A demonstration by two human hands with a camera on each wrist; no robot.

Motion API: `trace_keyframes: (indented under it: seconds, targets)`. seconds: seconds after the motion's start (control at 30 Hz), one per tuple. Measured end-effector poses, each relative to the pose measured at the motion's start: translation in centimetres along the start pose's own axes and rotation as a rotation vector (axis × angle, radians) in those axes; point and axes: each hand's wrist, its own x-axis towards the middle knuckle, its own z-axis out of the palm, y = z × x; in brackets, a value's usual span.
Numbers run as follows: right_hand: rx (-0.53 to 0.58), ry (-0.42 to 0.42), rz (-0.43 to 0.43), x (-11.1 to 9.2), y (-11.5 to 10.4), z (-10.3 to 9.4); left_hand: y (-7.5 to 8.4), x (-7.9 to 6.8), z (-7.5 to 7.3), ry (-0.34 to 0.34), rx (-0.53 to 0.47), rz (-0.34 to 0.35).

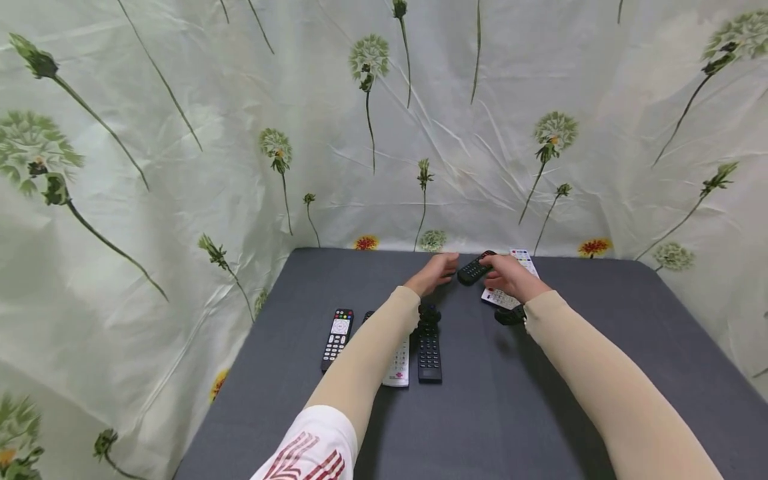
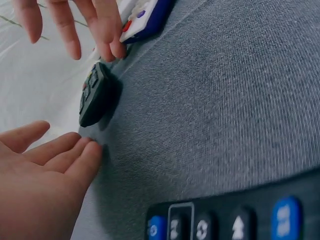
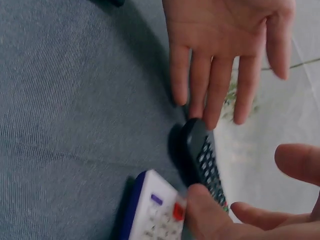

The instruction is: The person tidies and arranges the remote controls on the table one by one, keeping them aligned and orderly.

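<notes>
A small black remote control (image 1: 474,270) lies near the table's far edge, between the two hands. My left hand (image 1: 437,273) is just left of it, its fingers extended towards the remote's near end in the left wrist view. On the other side, my right hand (image 1: 511,277) reaches over with loosely bent fingers and thumb apart; in the right wrist view a fingertip overlaps the black remote (image 3: 200,155), and contact is hard to tell. Partly under the right hand lies a white remote control (image 1: 501,298) with dark blue sides.
Left of centre, a black remote with white keys (image 1: 337,340), a white remote (image 1: 397,367) and a long black remote (image 1: 429,353) lie side by side. Another dark remote (image 1: 368,315) is mostly hidden by the left sleeve. A flowered cloth (image 1: 336,167) hangs behind the grey table (image 1: 480,427).
</notes>
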Motion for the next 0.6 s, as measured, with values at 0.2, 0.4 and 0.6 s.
trace_keyframes:
  seconds: [0.2,0.4,0.6]
  targets:
    - [-0.03,0.021,0.025,1.0,0.3,-0.5,0.0,0.4,0.1,0.008,-0.046,-0.008]
    - [0.038,0.0,0.045,1.6,0.9,-0.2,0.0,0.8,0.4,0.063,-0.055,-0.036]
    - [0.062,0.019,0.087,1.5,1.2,0.1,-0.8,0.9,1.7,0.174,0.017,-0.043]
